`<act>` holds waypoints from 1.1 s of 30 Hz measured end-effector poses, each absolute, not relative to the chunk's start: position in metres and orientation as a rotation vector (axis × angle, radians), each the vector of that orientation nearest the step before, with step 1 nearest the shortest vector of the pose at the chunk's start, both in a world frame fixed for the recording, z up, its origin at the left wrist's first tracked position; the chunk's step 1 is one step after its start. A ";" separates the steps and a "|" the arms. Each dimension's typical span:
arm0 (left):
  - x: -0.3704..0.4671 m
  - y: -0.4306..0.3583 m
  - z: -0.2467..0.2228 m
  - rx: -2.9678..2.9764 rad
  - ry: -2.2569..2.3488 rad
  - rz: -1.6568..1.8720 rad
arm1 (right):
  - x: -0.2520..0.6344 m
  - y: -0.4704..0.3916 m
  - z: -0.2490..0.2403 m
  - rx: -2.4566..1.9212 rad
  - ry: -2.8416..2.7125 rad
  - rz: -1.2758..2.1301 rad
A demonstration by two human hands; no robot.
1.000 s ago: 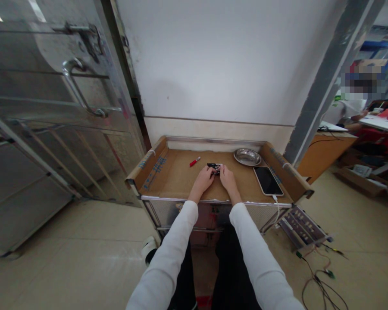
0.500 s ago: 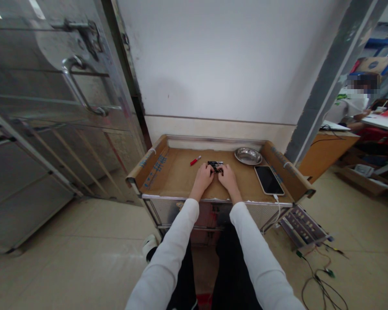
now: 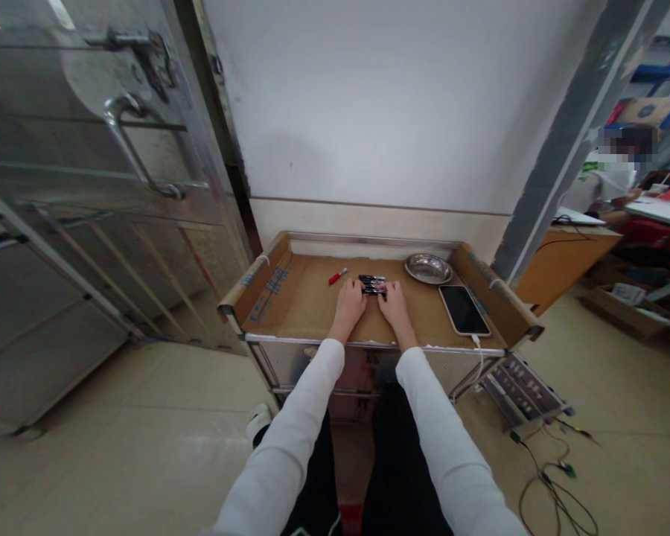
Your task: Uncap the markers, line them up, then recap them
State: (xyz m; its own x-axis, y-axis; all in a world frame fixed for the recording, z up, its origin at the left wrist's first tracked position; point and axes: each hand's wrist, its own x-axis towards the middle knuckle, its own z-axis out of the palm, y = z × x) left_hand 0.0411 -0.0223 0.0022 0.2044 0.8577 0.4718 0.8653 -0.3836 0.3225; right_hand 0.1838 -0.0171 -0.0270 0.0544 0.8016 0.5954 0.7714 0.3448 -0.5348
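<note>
Several black markers (image 3: pixel 373 280) lie side by side in a small stack on the cardboard-lined cart top. At their left ends is my left hand (image 3: pixel 349 305), its fingers closed on the end of the nearest black marker. My right hand (image 3: pixel 393 304) pinches the opposite end of that marker. The fingers cover the tips of the markers. A red marker (image 3: pixel 338 276) with a whitish end lies apart, a little beyond my left hand, and neither hand touches it.
A shiny metal bowl (image 3: pixel 429 269) stands at the back right of the cart. In front of it lies a phone (image 3: pixel 464 310) with a white cable (image 3: pixel 479 357). Raised cardboard sides (image 3: pixel 494 298) edge the cart. A person (image 3: pixel 619 171) sits far right.
My hands have spread slightly apart, and the black markers between them now show more plainly in a neat row. The red marker, bowl and phone stay in place.
</note>
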 end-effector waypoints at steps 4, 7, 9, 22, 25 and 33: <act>0.043 -0.025 0.005 -2.322 -1.812 -0.872 | 0.183 -0.016 -0.026 -1.454 -1.700 0.049; 0.044 -0.029 0.008 -2.265 -1.850 -0.843 | 0.181 -0.018 -0.023 -1.467 -1.695 0.046; 0.045 -0.030 0.009 -2.233 -1.865 -0.846 | 0.181 -0.020 -0.020 -1.489 -1.696 0.041; 0.043 -0.019 -0.007 -1.936 -2.062 -1.207 | 0.177 -0.032 -0.009 -1.683 -1.772 -0.025; 0.044 -0.018 -0.007 -1.920 -2.077 -1.195 | 0.172 -0.036 -0.006 -1.696 -1.832 -0.128; 0.047 -0.023 -0.002 -1.815 -2.191 -1.133 | 0.166 -0.045 0.003 -1.719 -1.899 -0.157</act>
State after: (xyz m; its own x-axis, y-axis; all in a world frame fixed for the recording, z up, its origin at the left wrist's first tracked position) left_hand 0.0466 -0.0229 -0.0016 -0.2955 0.8173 0.4947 0.8759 0.0250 0.4818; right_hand 0.1662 -0.0451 0.0029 -0.0134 0.8783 0.4779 0.9449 0.1675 -0.2813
